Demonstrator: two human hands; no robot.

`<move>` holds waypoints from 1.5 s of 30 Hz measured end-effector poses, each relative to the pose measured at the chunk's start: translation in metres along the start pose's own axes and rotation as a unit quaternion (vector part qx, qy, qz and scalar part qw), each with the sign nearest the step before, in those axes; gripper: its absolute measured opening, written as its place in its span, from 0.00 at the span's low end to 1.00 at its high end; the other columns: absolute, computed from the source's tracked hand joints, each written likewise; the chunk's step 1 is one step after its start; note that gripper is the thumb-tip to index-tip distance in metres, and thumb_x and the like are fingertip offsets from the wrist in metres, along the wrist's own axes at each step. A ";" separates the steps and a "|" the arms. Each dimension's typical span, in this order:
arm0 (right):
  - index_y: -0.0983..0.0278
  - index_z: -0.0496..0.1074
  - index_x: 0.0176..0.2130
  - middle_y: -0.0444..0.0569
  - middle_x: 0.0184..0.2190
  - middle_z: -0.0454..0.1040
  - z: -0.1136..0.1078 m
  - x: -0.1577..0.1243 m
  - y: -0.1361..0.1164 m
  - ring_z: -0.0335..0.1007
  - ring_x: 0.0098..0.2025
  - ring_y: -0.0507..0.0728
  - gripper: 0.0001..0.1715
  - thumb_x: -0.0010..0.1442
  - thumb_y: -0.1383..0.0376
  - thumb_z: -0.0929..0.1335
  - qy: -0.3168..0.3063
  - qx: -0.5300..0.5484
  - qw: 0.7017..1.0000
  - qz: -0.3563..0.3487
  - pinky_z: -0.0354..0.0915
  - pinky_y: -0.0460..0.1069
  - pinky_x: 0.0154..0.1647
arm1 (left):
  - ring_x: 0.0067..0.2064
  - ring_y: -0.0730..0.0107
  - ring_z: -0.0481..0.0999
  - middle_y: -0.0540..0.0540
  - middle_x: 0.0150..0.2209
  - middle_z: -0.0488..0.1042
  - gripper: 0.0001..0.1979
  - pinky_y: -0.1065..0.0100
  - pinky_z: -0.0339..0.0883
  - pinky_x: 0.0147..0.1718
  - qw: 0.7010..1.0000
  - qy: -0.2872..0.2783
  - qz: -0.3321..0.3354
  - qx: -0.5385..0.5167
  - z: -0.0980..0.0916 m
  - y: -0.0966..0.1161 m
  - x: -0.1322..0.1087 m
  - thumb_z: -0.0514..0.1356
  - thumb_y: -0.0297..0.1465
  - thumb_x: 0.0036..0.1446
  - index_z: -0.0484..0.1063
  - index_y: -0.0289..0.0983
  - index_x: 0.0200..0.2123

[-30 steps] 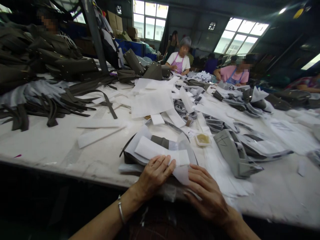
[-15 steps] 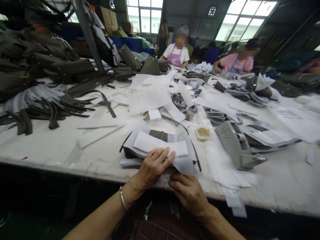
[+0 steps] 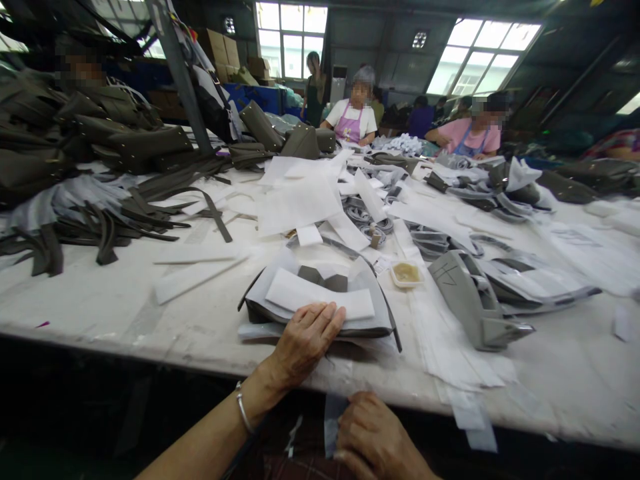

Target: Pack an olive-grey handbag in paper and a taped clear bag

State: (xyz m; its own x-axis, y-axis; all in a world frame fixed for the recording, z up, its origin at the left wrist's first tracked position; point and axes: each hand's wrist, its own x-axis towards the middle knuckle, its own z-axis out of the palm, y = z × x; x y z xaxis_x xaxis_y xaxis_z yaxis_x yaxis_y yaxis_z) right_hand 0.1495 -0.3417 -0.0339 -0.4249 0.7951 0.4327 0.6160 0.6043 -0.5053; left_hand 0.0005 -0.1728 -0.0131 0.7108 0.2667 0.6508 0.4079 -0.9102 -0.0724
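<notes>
At left, dark straps (image 3: 105, 230) spread across a white worktable (image 3: 100, 293). At centre, near its front edge, a dark bag (image 3: 336, 283) sits in pale wrapping (image 3: 273, 270), topped by a white strip (image 3: 320, 293). The left hand (image 3: 306, 340) lays its fingers close together on the strip; its thumb is hidden. Even, gentle pressure should stop the layers slipping. Next, past the edge, the right hand (image 3: 373, 433) curls beside a translucent piece (image 3: 333, 417); whether it pinches it cannot be told. A grey dispenser (image 3: 463, 297) stands farther right.
</notes>
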 end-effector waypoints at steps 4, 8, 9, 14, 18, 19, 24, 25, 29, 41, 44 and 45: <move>0.62 0.70 0.36 0.45 0.27 0.73 -0.018 0.010 -0.004 0.69 0.31 0.54 0.13 0.66 0.56 0.65 0.000 -0.014 0.999 0.038 0.63 0.49 0.33 | 0.55 0.62 0.69 0.41 0.55 0.71 0.18 0.61 0.63 0.52 1.000 -0.002 0.003 0.006 0.002 0.000 -0.001 0.48 0.28 0.69 0.67 0.34 0.58; 0.60 0.72 0.41 0.44 0.28 0.74 -0.067 0.042 -0.007 0.69 0.30 0.52 0.08 0.65 0.59 0.66 0.089 -0.011 0.993 0.072 0.63 0.47 0.31 | 0.54 0.62 0.69 0.41 0.54 0.71 0.18 0.60 0.63 0.52 1.000 -0.001 0.005 0.009 0.002 0.000 -0.002 0.47 0.29 0.69 0.67 0.34 0.58; 0.60 0.72 0.41 0.44 0.29 0.74 -0.079 0.053 -0.004 0.69 0.31 0.52 0.05 0.66 0.63 0.66 0.117 -0.023 0.990 0.076 0.64 0.47 0.32 | 0.54 0.62 0.69 0.41 0.54 0.71 0.18 0.60 0.63 0.52 1.000 0.002 0.004 0.008 0.002 0.000 -0.002 0.47 0.29 0.69 0.68 0.34 0.58; 0.61 0.73 0.38 0.45 0.33 0.75 -0.106 0.116 0.045 0.71 0.37 0.53 0.04 0.64 0.67 0.67 0.158 -0.145 0.971 0.108 0.64 0.48 0.41 | 0.53 0.63 0.70 0.42 0.53 0.72 0.18 0.60 0.64 0.52 1.000 0.017 -0.003 0.007 0.002 0.001 -0.001 0.47 0.28 0.69 0.68 0.34 0.57; 0.65 0.72 0.50 0.52 0.47 0.74 -0.093 0.161 0.098 0.70 0.50 0.58 0.16 0.62 0.71 0.66 0.045 -0.229 0.949 0.213 0.64 0.51 0.53 | 0.53 0.64 0.70 0.42 0.53 0.71 0.17 0.61 0.64 0.52 0.999 0.036 0.002 0.022 0.006 0.002 -0.002 0.49 0.27 0.68 0.69 0.35 0.56; 0.67 0.71 0.53 0.54 0.50 0.72 -0.087 0.170 0.109 0.69 0.52 0.59 0.20 0.60 0.74 0.66 0.017 -0.243 0.941 0.235 0.63 0.51 0.54 | 0.53 0.64 0.70 0.42 0.53 0.71 0.17 0.61 0.64 0.52 0.999 0.038 0.001 0.023 0.007 0.002 -0.002 0.49 0.27 0.68 0.69 0.35 0.56; 0.68 0.75 0.47 0.60 0.45 0.74 -0.069 0.186 0.150 0.72 0.48 0.63 0.21 0.55 0.78 0.64 -0.046 -0.268 0.916 0.294 0.65 0.54 0.49 | 0.52 0.65 0.70 0.43 0.51 0.72 0.17 0.62 0.64 0.52 0.999 0.040 -0.011 0.009 0.008 0.003 0.000 0.48 0.28 0.69 0.71 0.35 0.55; 0.67 0.76 0.44 0.60 0.43 0.75 -0.069 0.185 0.156 0.72 0.46 0.63 0.18 0.55 0.77 0.65 -0.051 -0.268 0.912 0.305 0.65 0.54 0.47 | 0.52 0.65 0.70 0.43 0.51 0.72 0.17 0.62 0.64 0.52 0.999 0.043 -0.011 0.008 0.007 0.003 0.000 0.48 0.27 0.69 0.71 0.35 0.54; 0.64 0.77 0.39 0.55 0.39 0.77 -0.074 0.180 0.167 0.73 0.41 0.61 0.13 0.58 0.72 0.64 -0.028 -0.242 0.915 0.322 0.65 0.53 0.42 | 0.51 0.64 0.71 0.43 0.50 0.72 0.17 0.61 0.64 0.52 0.999 0.047 -0.016 0.009 0.006 0.004 0.001 0.48 0.28 0.69 0.71 0.34 0.54; 0.64 0.76 0.39 0.48 0.35 0.79 -0.100 0.141 0.142 0.75 0.38 0.56 0.14 0.57 0.70 0.63 0.082 -0.068 0.971 0.213 0.68 0.48 0.41 | 0.52 0.64 0.70 0.43 0.51 0.73 0.17 0.62 0.63 0.52 0.998 0.055 -0.015 0.007 0.005 0.002 -0.001 0.48 0.27 0.68 0.70 0.34 0.55; 0.64 0.77 0.36 0.47 0.32 0.78 -0.104 0.125 0.128 0.75 0.34 0.55 0.11 0.62 0.65 0.64 0.076 -0.056 0.974 0.205 0.68 0.48 0.36 | 0.52 0.64 0.70 0.42 0.52 0.72 0.16 0.61 0.63 0.53 0.999 0.048 -0.014 0.009 0.004 0.000 -0.002 0.49 0.28 0.68 0.69 0.35 0.55; 0.63 0.77 0.35 0.47 0.32 0.78 -0.104 0.119 0.123 0.75 0.34 0.55 0.11 0.63 0.63 0.65 0.067 -0.052 0.976 0.199 0.68 0.48 0.36 | 0.52 0.65 0.70 0.42 0.52 0.72 0.16 0.61 0.63 0.53 0.999 0.044 -0.013 0.008 0.003 -0.001 -0.002 0.49 0.28 0.69 0.69 0.35 0.55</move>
State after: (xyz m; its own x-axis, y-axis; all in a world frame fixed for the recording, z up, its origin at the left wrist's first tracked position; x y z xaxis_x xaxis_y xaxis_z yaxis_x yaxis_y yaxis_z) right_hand 0.2439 -0.1776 0.0331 -0.0523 0.9478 0.3146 0.7820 0.2348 -0.5774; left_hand 0.0007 -0.1717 -0.0170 0.6467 0.2598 0.7171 0.4351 -0.8979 -0.0670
